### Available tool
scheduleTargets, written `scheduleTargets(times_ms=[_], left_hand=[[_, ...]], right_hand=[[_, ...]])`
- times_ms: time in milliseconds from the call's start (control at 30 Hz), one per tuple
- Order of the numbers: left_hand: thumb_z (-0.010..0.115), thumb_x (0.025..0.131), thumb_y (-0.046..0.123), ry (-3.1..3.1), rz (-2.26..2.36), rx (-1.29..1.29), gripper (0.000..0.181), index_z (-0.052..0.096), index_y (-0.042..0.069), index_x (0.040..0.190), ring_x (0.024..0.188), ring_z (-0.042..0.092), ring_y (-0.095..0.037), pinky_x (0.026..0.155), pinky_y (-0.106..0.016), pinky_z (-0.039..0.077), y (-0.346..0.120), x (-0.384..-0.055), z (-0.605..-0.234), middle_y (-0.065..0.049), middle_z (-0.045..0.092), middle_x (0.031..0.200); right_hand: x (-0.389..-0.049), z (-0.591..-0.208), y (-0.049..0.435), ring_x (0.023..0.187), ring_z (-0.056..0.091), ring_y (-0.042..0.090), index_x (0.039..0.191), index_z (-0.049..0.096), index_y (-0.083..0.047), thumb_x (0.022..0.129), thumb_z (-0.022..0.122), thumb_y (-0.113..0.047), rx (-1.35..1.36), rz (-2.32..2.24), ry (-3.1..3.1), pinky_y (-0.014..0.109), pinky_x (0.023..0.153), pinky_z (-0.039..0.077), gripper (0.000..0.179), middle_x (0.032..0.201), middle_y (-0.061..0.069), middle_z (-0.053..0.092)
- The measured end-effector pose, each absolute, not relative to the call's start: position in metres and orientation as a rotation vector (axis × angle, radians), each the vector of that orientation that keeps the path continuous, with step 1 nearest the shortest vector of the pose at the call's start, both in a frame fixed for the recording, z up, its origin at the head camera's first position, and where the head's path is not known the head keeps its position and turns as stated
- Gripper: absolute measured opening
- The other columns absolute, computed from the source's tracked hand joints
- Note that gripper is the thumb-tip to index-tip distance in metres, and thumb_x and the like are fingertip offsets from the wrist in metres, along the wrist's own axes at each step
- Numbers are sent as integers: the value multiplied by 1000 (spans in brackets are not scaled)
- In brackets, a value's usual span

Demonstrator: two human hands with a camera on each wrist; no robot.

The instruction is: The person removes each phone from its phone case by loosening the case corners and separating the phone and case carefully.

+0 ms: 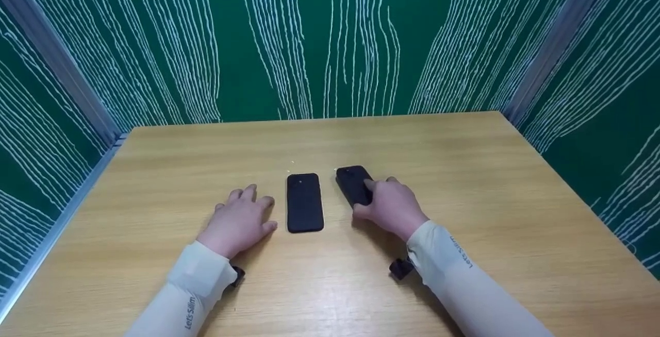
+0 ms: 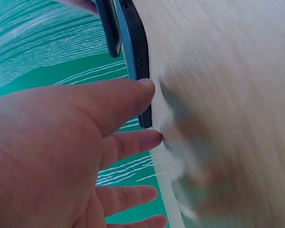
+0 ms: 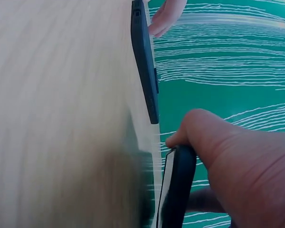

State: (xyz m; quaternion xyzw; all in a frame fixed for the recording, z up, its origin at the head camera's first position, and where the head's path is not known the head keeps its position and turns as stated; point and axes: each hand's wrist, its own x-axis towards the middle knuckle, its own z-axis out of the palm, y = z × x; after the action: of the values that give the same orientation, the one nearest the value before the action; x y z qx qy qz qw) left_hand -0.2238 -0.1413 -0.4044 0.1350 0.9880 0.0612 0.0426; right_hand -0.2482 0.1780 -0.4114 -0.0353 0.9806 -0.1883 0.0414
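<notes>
Left phone lies flat on the tabletop, nothing gripping it; that one looks settled. Right phone is beside it, angled, pinched by the right hand, thumb and fingers closed on its near end and side. Looks partly raised; can't tell if an edge touches down. Left hand: fingers spread, holding nothing, just beside left phone. Status: one phone free, other not yet released.
</notes>
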Motion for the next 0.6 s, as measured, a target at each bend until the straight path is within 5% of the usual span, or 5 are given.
scheduleTargets(times_ms=[333, 600], left_hand=[[66, 108, 43, 3055, 246, 452, 52, 66, 11, 148, 152, 49, -52, 115, -75, 47, -139, -224, -404, -25, 49, 167], [65, 110, 40, 2928, 745, 407, 38, 73, 16, 137, 126, 71, -30, 116, -53, 55, -124, -221, -392, -7, 74, 140]], right_hand=[[-238, -402, 165, 98, 65, 35, 156, 60, -10, 86, 76, -43, -234, -604, 3144, 46, 91, 57, 79, 129, 27, 68], [-224, -391, 153, 98, 63, 35, 157, 60, -16, 88, 77, -46, -308, -650, 3195, 42, 87, 56, 77, 130, 24, 65]])
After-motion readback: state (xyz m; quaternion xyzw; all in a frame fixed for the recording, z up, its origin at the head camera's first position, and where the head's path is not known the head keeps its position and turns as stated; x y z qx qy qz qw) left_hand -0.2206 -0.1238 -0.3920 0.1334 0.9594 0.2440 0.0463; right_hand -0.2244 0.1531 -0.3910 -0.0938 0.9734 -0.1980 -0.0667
